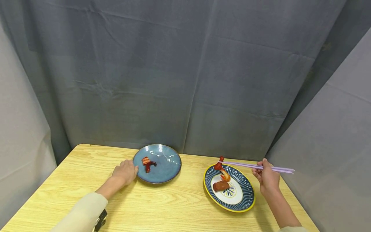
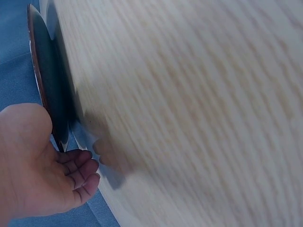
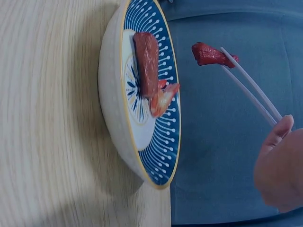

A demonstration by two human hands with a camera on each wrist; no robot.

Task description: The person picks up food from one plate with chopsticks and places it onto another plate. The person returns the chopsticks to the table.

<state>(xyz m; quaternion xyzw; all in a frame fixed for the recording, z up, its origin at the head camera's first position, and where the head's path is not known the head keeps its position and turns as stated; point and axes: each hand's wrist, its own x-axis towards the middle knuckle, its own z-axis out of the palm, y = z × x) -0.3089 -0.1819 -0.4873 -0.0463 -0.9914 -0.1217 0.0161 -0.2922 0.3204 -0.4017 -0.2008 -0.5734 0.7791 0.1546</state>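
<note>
My left hand (image 1: 125, 173) grips the near-left rim of a blue plate (image 1: 166, 172) with white blossoms, its fingertips curled at the edge in the left wrist view. On that plate lie a striped bacon-like piece (image 1: 146, 160) and a dark red glazed piece (image 1: 149, 166). With my right hand (image 1: 269, 177) I hold a pair of pale purple chopsticks (image 1: 246, 165). Their tips pinch a red, drumstick-shaped piece of meat (image 3: 207, 54), raised above the far-left rim of a patterned dish (image 1: 245, 193). A shrimp (image 3: 163, 100) and a brown block of meat (image 3: 147, 64) lie in this dish.
Both dishes stand on a light wooden table (image 1: 156, 206), near its back edge. A grey curtain (image 1: 145, 80) hangs right behind it, with pale cloth (image 1: 333, 145) on the right side. A dark strap (image 1: 100, 220) is around my left sleeve.
</note>
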